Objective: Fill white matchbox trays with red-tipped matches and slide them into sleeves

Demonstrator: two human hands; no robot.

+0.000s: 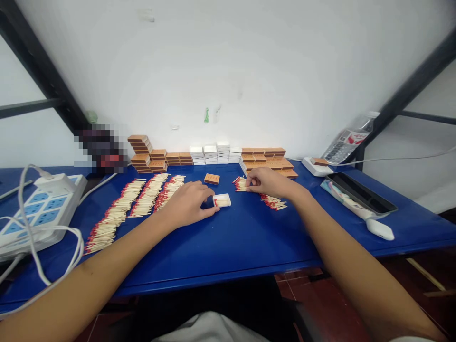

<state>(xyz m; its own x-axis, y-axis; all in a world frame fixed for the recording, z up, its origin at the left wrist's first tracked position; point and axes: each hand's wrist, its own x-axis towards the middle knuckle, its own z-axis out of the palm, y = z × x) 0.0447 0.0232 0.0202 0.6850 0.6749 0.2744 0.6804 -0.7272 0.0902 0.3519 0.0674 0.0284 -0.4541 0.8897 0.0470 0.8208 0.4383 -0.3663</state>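
My left hand (190, 204) is closed on the left end of a small white matchbox tray (224, 201), thumb at the near side and fingers at the far side. A few red-tipped matches show inside the tray. To its right, my right hand (265, 181) is pinched at a small pile of loose matches (240, 184) on the table. Another loose heap of matches (273, 203) lies below that hand. Just behind the tray rests a brown matchbox cover (212, 179). Left of my left hand, matches are spread in long rows (117, 213).
Stacked brown matchboxes (142, 156) and white trays (210, 156) line the wall, with more brown boxes (269, 162) at right. A power strip (46, 209) with white cables stands left. At right are a plastic bottle (351, 137), a dark case (359, 192) and a white earbud case (380, 229).
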